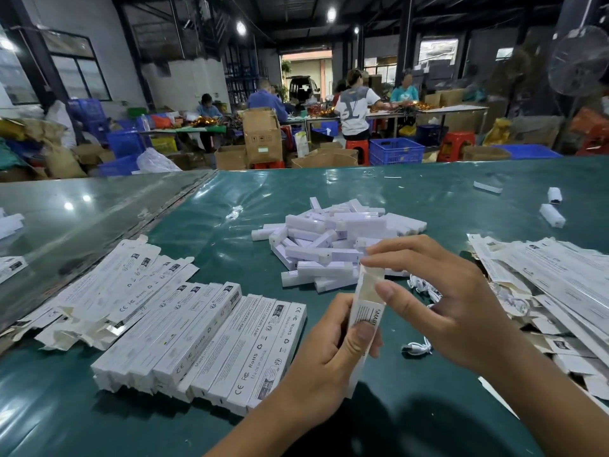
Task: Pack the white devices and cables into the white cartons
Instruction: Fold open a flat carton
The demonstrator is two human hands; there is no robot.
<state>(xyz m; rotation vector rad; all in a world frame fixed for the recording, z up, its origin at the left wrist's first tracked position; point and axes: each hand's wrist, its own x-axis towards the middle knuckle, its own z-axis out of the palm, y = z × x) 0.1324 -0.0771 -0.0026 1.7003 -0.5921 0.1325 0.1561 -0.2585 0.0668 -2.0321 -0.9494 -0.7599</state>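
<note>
My left hand (333,354) grips a slim white carton (365,311) that stands nearly upright over the green table. My right hand (441,301) pinches the carton's open top flap between thumb and fingertips. Behind the carton lies a heap of white devices (333,239). White cables (417,348) lie on the table under and beside my right hand. A row of filled white cartons (211,344) lies to the left of my left hand. What is inside the held carton is hidden.
Flat and half-opened cartons lie in a pile at the left (108,291) and another at the right (553,282). A few loose devices (552,214) sit far right on the green table (263,199). Other people work at tables beyond, among boxes and crates.
</note>
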